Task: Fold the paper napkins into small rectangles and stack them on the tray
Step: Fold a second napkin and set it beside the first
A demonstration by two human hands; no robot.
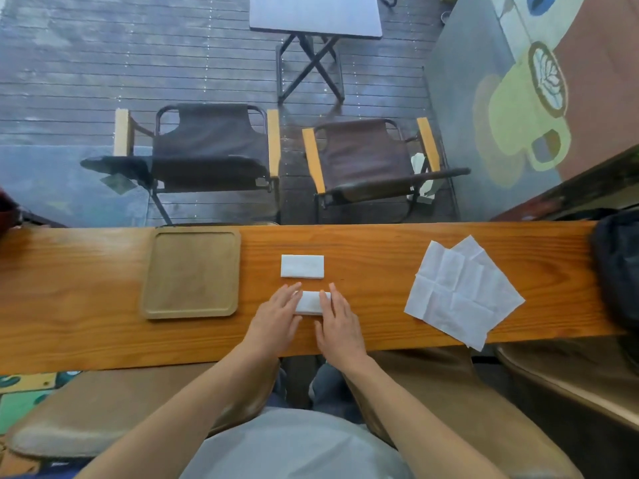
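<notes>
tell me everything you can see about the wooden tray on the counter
The tray is a light wooden rectangle with rounded corners and a low raised rim around a flat, slightly darker base. It lies flat on the wooden counter, its long side running away from the person, to the left of both hands and of the two folded napkins. Nothing lies in it, and neither hand touches it. Its far edge sits close to the counter's far edge.

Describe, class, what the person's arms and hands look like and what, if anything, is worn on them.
Both forearms are bare up to the bottom edge of the picture, with no sleeves in view. The left hand and right hand wear no gloves, and no rings, watch or bracelets can be seen. Fingernails are short and unpainted.
</notes>
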